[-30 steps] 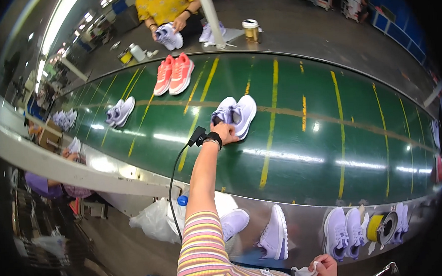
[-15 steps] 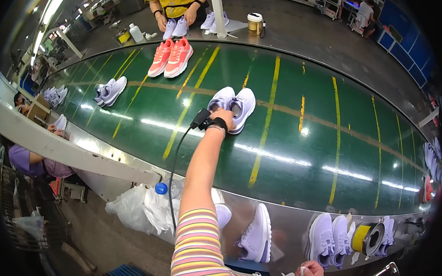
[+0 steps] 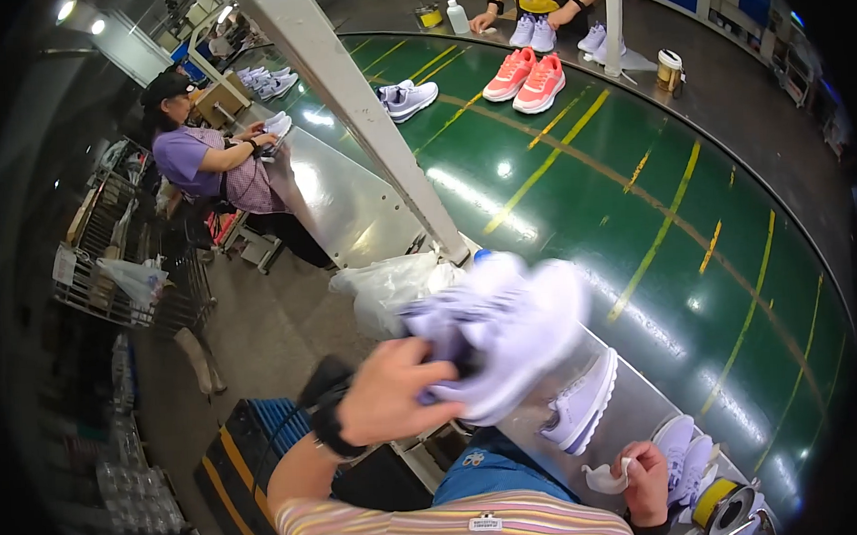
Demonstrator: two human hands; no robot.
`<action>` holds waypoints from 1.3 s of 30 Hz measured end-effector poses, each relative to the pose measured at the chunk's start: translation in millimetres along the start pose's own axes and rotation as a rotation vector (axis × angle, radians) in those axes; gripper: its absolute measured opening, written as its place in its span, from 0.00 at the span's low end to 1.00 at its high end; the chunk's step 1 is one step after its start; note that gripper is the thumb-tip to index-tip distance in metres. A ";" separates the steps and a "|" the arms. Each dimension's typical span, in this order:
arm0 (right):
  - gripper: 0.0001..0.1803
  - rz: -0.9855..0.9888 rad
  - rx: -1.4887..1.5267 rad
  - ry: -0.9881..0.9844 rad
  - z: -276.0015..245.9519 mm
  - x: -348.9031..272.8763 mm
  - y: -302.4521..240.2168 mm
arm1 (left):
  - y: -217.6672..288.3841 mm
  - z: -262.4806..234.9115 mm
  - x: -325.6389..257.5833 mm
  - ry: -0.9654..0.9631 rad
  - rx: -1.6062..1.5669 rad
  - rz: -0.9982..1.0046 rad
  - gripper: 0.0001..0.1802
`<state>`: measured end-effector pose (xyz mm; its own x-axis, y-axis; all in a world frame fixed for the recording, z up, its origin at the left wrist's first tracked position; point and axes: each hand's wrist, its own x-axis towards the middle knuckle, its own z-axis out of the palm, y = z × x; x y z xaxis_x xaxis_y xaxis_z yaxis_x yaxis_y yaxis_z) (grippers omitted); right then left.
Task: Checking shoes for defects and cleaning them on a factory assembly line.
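Observation:
My left hand (image 3: 386, 394) grips a pair of pale lavender sneakers (image 3: 522, 335) by their heel openings, close in front of me above the bench edge. The pair is smeared by motion, toes pointing up and to the right. At the lower right, my right hand (image 3: 645, 483) is closed on a crumpled white cloth (image 3: 605, 478). A single lavender sneaker (image 3: 585, 402) lies on the metal ledge (image 3: 536, 423) between my hands, beyond the held pair. Beside my right hand stand more lavender sneakers (image 3: 687, 455), partly hidden.
A green conveyor belt (image 3: 627, 211) with yellow lines carries coral sneakers (image 3: 540, 83) and a lavender pair (image 3: 409, 100). A white post (image 3: 375, 126) rises at the ledge beside plastic bags (image 3: 391, 288). A yellow-banded tin (image 3: 721, 508) stands lower right. Co-workers (image 3: 199, 158) handle shoes left and across the belt.
My left hand has lifted the lavender pair off the belt and drawn it back towards me. My view has swung left. The right hand still holds the white cloth.

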<state>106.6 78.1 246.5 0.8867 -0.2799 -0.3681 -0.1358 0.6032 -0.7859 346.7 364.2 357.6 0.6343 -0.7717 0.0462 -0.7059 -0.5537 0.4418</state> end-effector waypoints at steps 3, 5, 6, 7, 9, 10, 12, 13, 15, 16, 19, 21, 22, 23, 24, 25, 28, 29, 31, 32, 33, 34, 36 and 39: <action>0.11 -0.008 -0.038 -0.035 17.0 5.3 7.0 | -52.8 -15.4 -41.0 0.163 0.128 -0.352 0.17; 0.11 0.000 -0.043 0.002 30.6 12.7 12.0 | -106.9 -18.8 -31.0 0.179 0.116 -0.571 0.18; 0.11 0.019 -0.105 0.027 36.6 16.4 13.2 | -148.8 -7.4 -31.7 0.260 0.325 -0.492 0.17; 0.11 0.046 -0.117 0.042 45.5 20.3 13.5 | -184.4 -2.4 -28.8 0.341 0.438 -0.368 0.17; 0.11 0.033 -0.132 0.027 56.1 25.7 17.7 | -244.8 9.5 -10.3 0.284 0.407 -0.369 0.18; 0.11 0.033 -0.108 0.042 62.8 28.7 18.7 | -269.8 22.1 3.1 0.252 0.389 -0.326 0.19; 0.07 0.032 -0.010 0.031 72.4 29.0 21.7 | -318.8 52.1 22.7 0.167 0.326 -0.307 0.21; 0.07 0.032 -0.013 0.048 77.3 28.3 23.6 | -337.4 69.5 32.1 0.113 0.282 -0.329 0.22; 0.07 0.030 0.030 0.105 82.2 27.3 29.5 | -336.8 83.6 56.6 -0.215 0.220 -0.431 0.25; 0.07 0.027 0.030 0.144 79.9 27.5 31.6 | -332.6 89.0 60.6 -0.180 0.278 -0.395 0.26; 0.07 0.001 0.056 0.236 74.0 23.0 40.6 | -314.3 79.8 54.8 -0.123 0.306 -0.369 0.38; 0.07 -0.030 0.085 0.266 68.0 21.2 42.9 | -285.7 68.9 34.4 0.048 0.366 -0.241 0.34; 0.07 -0.041 0.095 0.279 65.2 19.7 44.1 | -263.0 67.9 30.2 0.135 0.227 -0.161 0.28; 0.07 -0.050 0.107 0.300 62.3 18.8 43.6 | -223.5 58.7 31.4 0.117 0.013 -0.102 0.22; 0.07 -0.052 0.107 0.317 59.8 18.8 44.4 | -184.1 58.8 33.9 0.120 -0.089 -0.005 0.18; 0.07 -0.053 0.106 0.334 57.1 18.2 44.3 | -146.9 66.7 34.8 0.050 -0.238 -0.005 0.17; 0.07 -0.042 0.138 0.356 50.4 17.0 45.3 | -65.7 115.8 37.2 -0.260 -0.568 0.134 0.17; 0.07 -0.035 0.149 0.351 48.7 16.4 46.0 | -46.6 135.7 37.3 -0.363 -0.606 0.182 0.23; 0.06 -0.034 0.149 0.362 43.2 12.5 49.2 | -15.1 184.4 41.1 -0.378 -0.682 0.164 0.31; 0.07 -0.023 0.123 0.390 38.7 10.6 50.2 | -7.1 211.6 42.6 -0.368 -0.671 0.109 0.33; 0.08 -0.010 0.097 0.410 33.3 11.0 50.8 | -4.1 239.0 44.9 -0.354 -0.656 0.050 0.36; 0.08 -0.008 0.096 0.403 28.9 12.5 52.1 | -7.3 268.5 47.2 -0.348 -0.653 0.046 0.36; 0.06 -0.029 0.050 0.466 17.3 15.4 58.5 | -10.1 314.9 56.1 -0.288 -0.548 -0.077 0.40; 0.05 -0.114 0.046 0.534 -11.8 31.7 72.3 | 17.1 299.4 91.7 -0.566 -0.692 -0.245 0.44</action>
<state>119.6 104.0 172.1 0.5455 -0.6784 -0.4921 -0.0217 0.5756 -0.8175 298.3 190.3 101.2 0.3638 -0.7967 -0.4827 -0.1113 -0.5516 0.8266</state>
